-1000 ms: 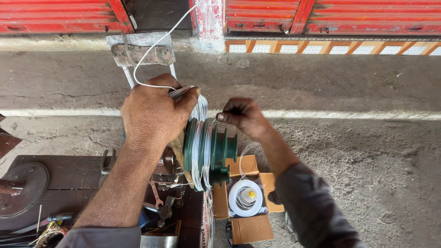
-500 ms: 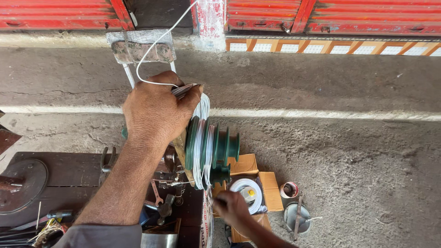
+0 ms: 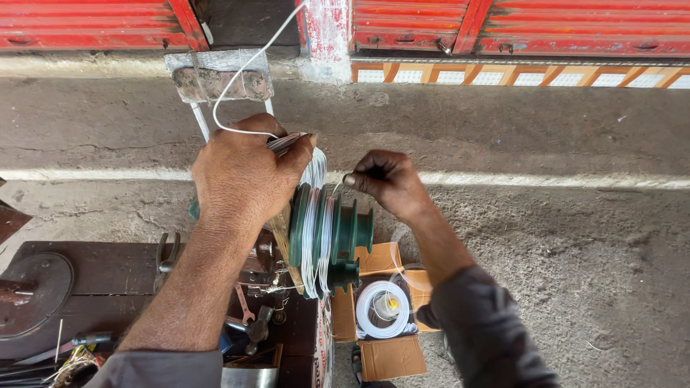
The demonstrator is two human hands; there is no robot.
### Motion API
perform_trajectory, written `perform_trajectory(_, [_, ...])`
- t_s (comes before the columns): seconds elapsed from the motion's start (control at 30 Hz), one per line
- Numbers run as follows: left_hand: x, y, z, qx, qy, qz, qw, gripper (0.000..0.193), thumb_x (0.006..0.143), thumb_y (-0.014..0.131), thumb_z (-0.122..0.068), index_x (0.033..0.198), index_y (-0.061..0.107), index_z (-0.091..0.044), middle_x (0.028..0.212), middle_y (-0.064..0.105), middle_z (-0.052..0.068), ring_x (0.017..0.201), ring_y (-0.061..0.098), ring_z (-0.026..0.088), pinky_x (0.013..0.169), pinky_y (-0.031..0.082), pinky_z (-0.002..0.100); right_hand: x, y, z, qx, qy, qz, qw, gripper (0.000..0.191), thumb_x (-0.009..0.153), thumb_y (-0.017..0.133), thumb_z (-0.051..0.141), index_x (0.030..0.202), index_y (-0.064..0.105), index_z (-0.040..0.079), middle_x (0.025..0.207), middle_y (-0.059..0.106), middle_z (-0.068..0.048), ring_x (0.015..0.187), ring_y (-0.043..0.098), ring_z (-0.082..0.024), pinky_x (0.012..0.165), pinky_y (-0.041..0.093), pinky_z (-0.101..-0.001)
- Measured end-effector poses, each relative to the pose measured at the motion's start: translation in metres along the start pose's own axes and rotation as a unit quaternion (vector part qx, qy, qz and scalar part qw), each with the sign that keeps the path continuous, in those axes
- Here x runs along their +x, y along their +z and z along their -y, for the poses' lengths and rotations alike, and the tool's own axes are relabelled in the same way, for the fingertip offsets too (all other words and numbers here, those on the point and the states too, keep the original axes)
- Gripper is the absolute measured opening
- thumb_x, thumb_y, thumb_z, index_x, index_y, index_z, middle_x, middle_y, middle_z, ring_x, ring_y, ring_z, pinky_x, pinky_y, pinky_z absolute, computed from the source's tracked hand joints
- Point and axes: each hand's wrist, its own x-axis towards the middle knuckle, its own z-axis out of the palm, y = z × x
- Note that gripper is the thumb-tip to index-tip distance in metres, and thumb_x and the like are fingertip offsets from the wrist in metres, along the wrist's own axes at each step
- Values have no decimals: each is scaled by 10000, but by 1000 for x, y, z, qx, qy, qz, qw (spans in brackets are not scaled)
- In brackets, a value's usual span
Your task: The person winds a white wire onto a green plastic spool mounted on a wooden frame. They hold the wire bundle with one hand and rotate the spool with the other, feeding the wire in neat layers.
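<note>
A person's left hand (image 3: 244,179) closes over the top of a green stepped winding former (image 3: 327,237), gripping a flat, striped strip (image 3: 287,142) against its upper edge, while the right hand (image 3: 388,183) pinches a thin white wire (image 3: 244,68) between fingertips just beside the former's rim. The former stands upright at the edge of a dark counter (image 3: 108,269), its grooves wrapped with pale wire turns (image 3: 316,230); how it is mounted is hidden behind the left hand and wrist. The white wire rises from the left hand's knuckles in a loop and runs out of the picture at the top, past a grey block on a white frame (image 3: 215,75) whose lower part is covered by the hand. On the ground below the former sits an open cardboard box (image 3: 388,356) holding a spool of white wire (image 3: 383,309), partly masked by the right grey sleeve (image 3: 489,338). Pliers (image 3: 167,255) and other small tools lie on the counter, too shadowed to identify individually, and a round metal part (image 3: 32,294) is cut off at the left edge. Red shutters (image 3: 560,25) line the top of the view beyond a concrete pavement (image 3: 560,244).
</note>
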Motion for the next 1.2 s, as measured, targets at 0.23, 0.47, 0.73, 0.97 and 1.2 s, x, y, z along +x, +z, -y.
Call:
perform_trajectory(0.23, [-1, -1, -2, 13, -5, 16, 1000, 455, 933, 694, -598, 900, 717, -144, 701, 720, 39, 648, 721, 178, 565, 596, 401, -75, 110, -187, 324, 354, -64, 875, 178, 915, 738, 183, 1036, 696, 59, 912, 762, -123, 715, 682, -196, 605, 571, -320])
perform_trajectory(0.47, [-4, 1, 2, -23, 13, -9, 1000, 375, 916, 740, -531, 895, 740, -157, 679, 730, 25, 612, 717, 153, 555, 595, 381, -257, 174, -200, -92, 368, 135, 915, 163, 903, 686, 290, 1004, 768, 192, 953, 768, -17, 834, 755, -202, 811, 642, -392])
perform_trajectory(0.73, [-7, 1, 5, -11, 28, -28, 999, 417, 934, 744, -533, 878, 720, -120, 716, 739, 34, 619, 723, 163, 523, 595, 371, -263, 175, -184, -121, 459, -8, 880, 125, 859, 681, 181, 893, 689, 61, 938, 718, -112, 808, 730, -271, 711, 631, -426])
perform_trajectory(0.97, [-7, -3, 1, -24, 16, -21, 999, 389, 912, 753, -522, 862, 720, -138, 707, 737, 27, 638, 727, 169, 557, 599, 382, -144, 110, -190, -135, 178, -250, 942, 210, 931, 652, 193, 1116, 676, 97, 1106, 718, -108, 1008, 702, -249, 857, 571, -407])
perform_trajectory(1.2, [-7, -5, -2, -27, 23, -22, 999, 388, 912, 771, -505, 843, 713, -128, 665, 709, 28, 621, 721, 161, 556, 605, 388, -84, 114, -202, 335, 335, -75, 878, 309, 988, 651, 306, 1217, 707, 105, 1216, 716, -108, 1135, 652, -219, 943, 498, -363])
